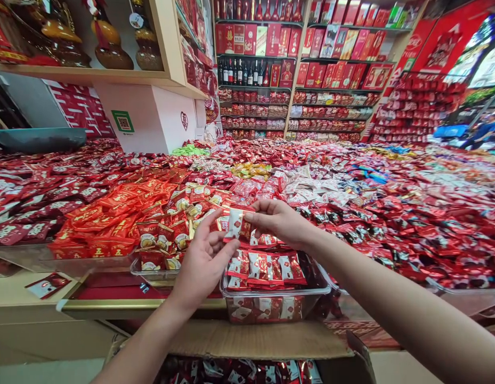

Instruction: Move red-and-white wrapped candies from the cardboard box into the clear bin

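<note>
My right hand (277, 221) pinches a small red-and-white candy packet (236, 223) between thumb and fingers, above a clear plastic bin (275, 306). On the packet's left side my left hand (205, 253) is open, thumb and index apart; its fingertips are at the packet's edge, and whether they press on it is hard to tell. Below, similar red-and-white packets (267, 266) stand in rows inside the bin. Its back part is hidden by my hands and the held packet. An open cardboard box (271, 338) with more wrapped packets inside is beneath the bin, nearest to me.
Durian candy packets (181, 229) and orange-red packets (111, 213) lie heaped on the left. Dark red packets (391, 229) spread over the right. A white pillar (139, 114) rises at back left. Shelves (287, 85) of bottles and boxes line the far wall.
</note>
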Available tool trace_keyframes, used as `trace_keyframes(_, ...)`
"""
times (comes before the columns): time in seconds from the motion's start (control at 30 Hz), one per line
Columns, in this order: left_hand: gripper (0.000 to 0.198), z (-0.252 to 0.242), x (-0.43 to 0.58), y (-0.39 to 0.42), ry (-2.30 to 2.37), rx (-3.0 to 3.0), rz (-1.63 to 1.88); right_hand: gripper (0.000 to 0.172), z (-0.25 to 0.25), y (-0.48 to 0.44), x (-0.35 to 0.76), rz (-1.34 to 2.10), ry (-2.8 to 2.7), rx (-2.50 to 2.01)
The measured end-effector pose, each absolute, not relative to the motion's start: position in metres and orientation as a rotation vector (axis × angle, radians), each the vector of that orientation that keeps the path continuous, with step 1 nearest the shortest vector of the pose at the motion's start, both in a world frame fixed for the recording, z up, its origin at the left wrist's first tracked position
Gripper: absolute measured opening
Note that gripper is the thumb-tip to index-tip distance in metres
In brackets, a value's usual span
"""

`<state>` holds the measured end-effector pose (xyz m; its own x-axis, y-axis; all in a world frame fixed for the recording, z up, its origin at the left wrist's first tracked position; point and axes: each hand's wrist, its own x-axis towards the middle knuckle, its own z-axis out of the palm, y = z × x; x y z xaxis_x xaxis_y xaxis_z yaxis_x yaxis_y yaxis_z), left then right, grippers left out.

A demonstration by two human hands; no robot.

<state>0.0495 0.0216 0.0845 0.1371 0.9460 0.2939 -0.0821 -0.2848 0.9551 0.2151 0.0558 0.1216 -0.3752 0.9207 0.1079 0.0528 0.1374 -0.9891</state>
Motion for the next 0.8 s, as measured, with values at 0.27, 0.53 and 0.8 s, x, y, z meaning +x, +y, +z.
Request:
trace_keyframes(0.27,0.036,0.067,0.038,0.009,0.996,1.226,1.508,0.011,0.102,0.088,0.217,0.623,-2.137,-1.413)
trace_keyframes(0.53,0.039,0.057,0.036,-0.006,1.049,1.153,1.516,0.028,0.076,0.094,0.194,0.078,-2.643,-1.531)
trace_keyframes(0.8,0.038,0.057,0.028,-0.01,1.049,1.148,1.503,0.017,0.089,0.091,0.199,-0.09,-2.567,-1.607)
